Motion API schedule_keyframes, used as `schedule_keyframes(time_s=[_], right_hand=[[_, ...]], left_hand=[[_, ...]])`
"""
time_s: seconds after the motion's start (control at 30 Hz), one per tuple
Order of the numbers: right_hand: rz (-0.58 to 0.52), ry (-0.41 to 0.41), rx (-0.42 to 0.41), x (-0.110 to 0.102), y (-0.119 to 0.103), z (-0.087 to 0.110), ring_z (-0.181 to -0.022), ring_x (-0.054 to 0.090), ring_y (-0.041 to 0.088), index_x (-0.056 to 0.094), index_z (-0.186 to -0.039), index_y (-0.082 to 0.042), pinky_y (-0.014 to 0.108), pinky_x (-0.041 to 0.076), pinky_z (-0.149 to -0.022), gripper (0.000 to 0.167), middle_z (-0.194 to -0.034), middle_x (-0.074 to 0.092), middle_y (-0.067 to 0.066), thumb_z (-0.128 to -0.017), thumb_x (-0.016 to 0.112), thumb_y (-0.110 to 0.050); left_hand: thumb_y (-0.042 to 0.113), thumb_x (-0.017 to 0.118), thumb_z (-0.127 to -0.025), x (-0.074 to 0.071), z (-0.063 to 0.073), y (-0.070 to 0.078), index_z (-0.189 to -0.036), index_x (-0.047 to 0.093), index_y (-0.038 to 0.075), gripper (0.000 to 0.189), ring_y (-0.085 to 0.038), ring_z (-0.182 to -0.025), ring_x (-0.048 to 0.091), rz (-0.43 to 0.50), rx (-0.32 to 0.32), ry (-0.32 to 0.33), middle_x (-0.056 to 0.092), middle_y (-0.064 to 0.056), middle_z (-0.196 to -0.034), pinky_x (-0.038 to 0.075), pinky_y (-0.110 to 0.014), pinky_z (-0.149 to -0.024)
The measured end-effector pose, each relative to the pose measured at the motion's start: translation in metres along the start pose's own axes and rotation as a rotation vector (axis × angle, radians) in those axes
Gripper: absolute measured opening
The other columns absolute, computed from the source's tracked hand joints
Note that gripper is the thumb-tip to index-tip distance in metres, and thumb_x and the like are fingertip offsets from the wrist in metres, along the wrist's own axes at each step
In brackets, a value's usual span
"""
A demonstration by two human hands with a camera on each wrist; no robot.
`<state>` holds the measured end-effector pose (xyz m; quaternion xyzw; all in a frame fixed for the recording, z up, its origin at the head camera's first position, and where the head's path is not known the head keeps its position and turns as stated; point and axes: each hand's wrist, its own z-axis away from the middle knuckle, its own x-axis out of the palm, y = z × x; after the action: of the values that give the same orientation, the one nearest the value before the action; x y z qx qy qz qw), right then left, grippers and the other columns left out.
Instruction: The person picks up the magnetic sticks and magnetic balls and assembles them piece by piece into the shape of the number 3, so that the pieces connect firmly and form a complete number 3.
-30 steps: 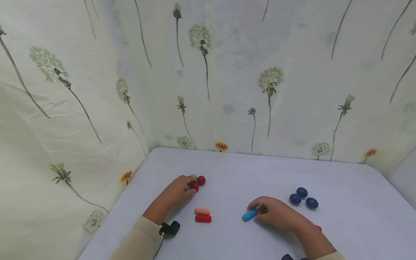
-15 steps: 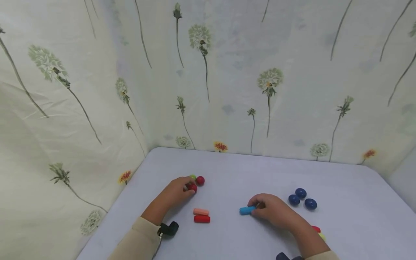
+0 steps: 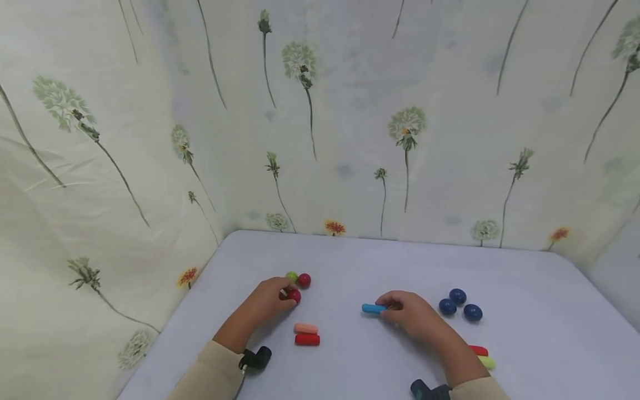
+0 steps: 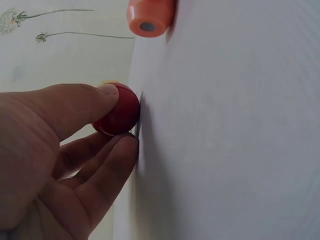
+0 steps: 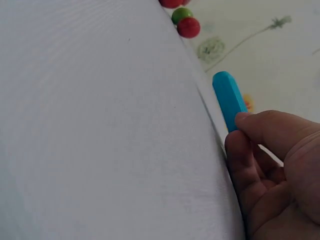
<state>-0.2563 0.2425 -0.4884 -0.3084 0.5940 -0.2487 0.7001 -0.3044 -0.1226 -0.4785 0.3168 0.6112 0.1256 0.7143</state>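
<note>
My left hand (image 3: 270,303) pinches a glossy red ball (image 3: 295,297) between thumb and fingers at the left of the table. In the left wrist view, this red ball (image 4: 122,116) shows between the thumb and the lower fingers, close over the white surface. A second red ball (image 3: 304,280) and a green ball (image 3: 291,275) lie just beyond the fingertips. Near the middle, my right hand (image 3: 412,316) holds a short blue stick (image 3: 371,309) by one end, its free end pointing left. The right wrist view shows faceted sides on the blue stick (image 5: 228,97).
Between the hands, nearer the front, lie a peach stick (image 3: 305,328) and a red stick (image 3: 307,339) side by side. Three dark blue balls (image 3: 457,296) cluster right of my right hand. Another red stick (image 3: 478,350) and a yellow stick (image 3: 486,363) lie beside the right forearm.
My right hand has moved away from me and slightly left with the blue stick, which has turned from slanted to nearly level. My left hand has drawn the red ball slightly towards me.
</note>
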Motion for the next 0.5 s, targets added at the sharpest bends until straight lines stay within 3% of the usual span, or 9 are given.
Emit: schedule_keyframes(time_s=[0.23, 0.5], right_hand=[[-0.084, 0.005, 0.043, 0.000, 0.007, -0.003, -0.106, 0.063, 0.015, 0.075, -0.116, -0.025, 0.037, 0.052, -0.093, 0.021, -0.114, 0.073, -0.006, -0.095, 0.076, -0.025], [-0.145, 0.004, 0.066, 0.002, 0.009, -0.003, -0.106, 0.064, 0.016, 0.075, -0.119, -0.023, 0.033, 0.053, -0.087, 0.023, -0.120, 0.073, -0.003, -0.096, 0.075, -0.024]], left_hand=[[0.018, 0.082, -0.092, 0.005, -0.007, 0.005, -0.114, 0.073, 0.021, 0.024, -0.019, -0.102, 0.063, 0.038, -0.007, -0.031, 0.068, 0.001, -0.108, 0.059, -0.037, -0.087], [0.018, 0.083, -0.091, 0.012, -0.011, 0.018, -0.116, 0.073, 0.020, 0.027, -0.020, -0.104, 0.063, 0.060, 0.011, -0.063, 0.068, -0.001, -0.111, 0.061, -0.037, -0.085]])
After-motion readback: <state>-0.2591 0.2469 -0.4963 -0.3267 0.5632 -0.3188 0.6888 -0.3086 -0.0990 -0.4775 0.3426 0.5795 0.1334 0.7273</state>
